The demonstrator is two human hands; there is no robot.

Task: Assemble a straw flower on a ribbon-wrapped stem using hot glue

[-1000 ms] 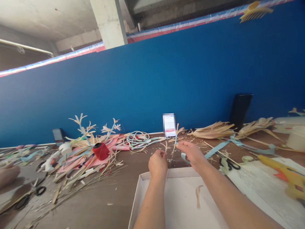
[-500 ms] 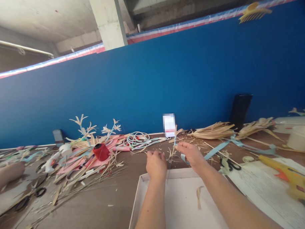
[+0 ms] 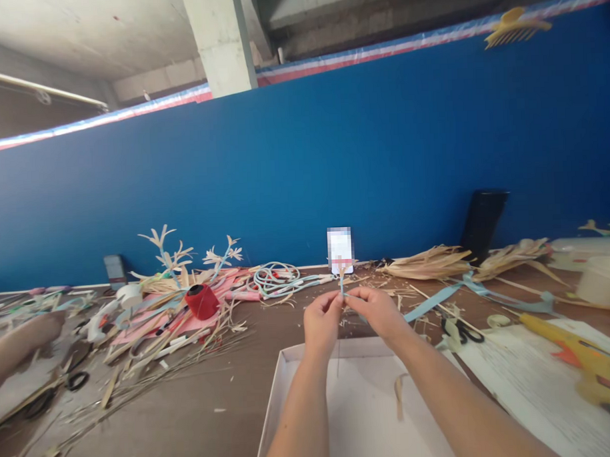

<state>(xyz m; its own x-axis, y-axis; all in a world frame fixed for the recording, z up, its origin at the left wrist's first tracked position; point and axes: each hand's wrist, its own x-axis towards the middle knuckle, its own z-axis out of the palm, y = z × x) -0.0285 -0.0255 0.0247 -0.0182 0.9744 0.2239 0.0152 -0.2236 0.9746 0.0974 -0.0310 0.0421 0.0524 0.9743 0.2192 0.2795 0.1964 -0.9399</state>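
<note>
My left hand (image 3: 321, 320) and my right hand (image 3: 378, 310) meet above the far edge of a white shallow box (image 3: 361, 413). Both pinch a thin straw stem (image 3: 341, 278) wrapped in light blue tape, its small dried flower tip pointing up. A light blue tape strip (image 3: 428, 303) trails from my right hand to the right across the brown table. One loose straw piece (image 3: 398, 396) lies inside the box.
Red thread spool (image 3: 202, 301) and finished straw flowers (image 3: 172, 258) lie left among straw scraps. Scissors (image 3: 459, 330), a yellow glue gun (image 3: 572, 344), printed paper and a white tub (image 3: 603, 282) sit right. Another person's hand (image 3: 19, 340) rests far left. A blue wall stands behind.
My hands have come together: the left one rose and closed on the stem that the right one was holding. The other person's hand on the left shifted slightly rightward.
</note>
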